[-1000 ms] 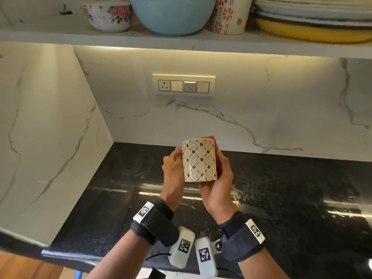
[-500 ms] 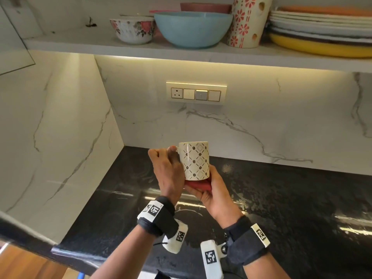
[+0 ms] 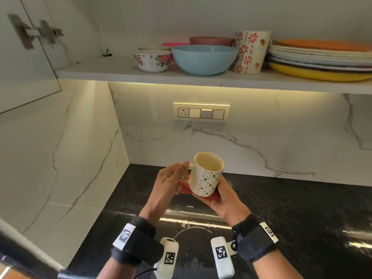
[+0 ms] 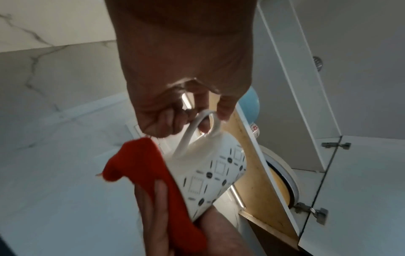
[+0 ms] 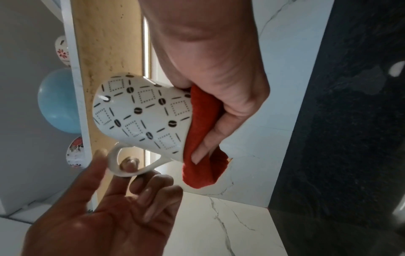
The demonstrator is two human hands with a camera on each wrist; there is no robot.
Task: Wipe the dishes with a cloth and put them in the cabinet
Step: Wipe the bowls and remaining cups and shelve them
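Note:
A cream mug [image 3: 207, 176] with a dark diamond and bean pattern is held upright above the black counter, its mouth tilted toward me. My left hand [image 3: 171, 181] pinches its handle [image 5: 122, 164], one finger through the loop [image 4: 206, 124]. My right hand [image 3: 223, 200] cups the mug's base through a red cloth [image 3: 188, 189]. The right wrist view has that cloth [image 5: 203, 131] bunched between my right fingers and the mug's [image 5: 142, 114] bottom. In the left wrist view the cloth [image 4: 149, 176] lies over my right palm under the mug [image 4: 217, 175].
Above is the open cabinet shelf [image 3: 201, 78] with a floral bowl [image 3: 152, 61], a blue bowl [image 3: 204, 59], a flowered tumbler [image 3: 250, 52] and a stack of plates [image 3: 322, 61]. Bare shelf lies left of the floral bowl. The cabinet door [image 3: 24, 57] hangs open at left. A switch plate [image 3: 201, 113] is on the wall.
The mug has turned so that its open mouth now shows, and the cloth has slid from its far side to under its base. My view has tipped up toward the shelf.

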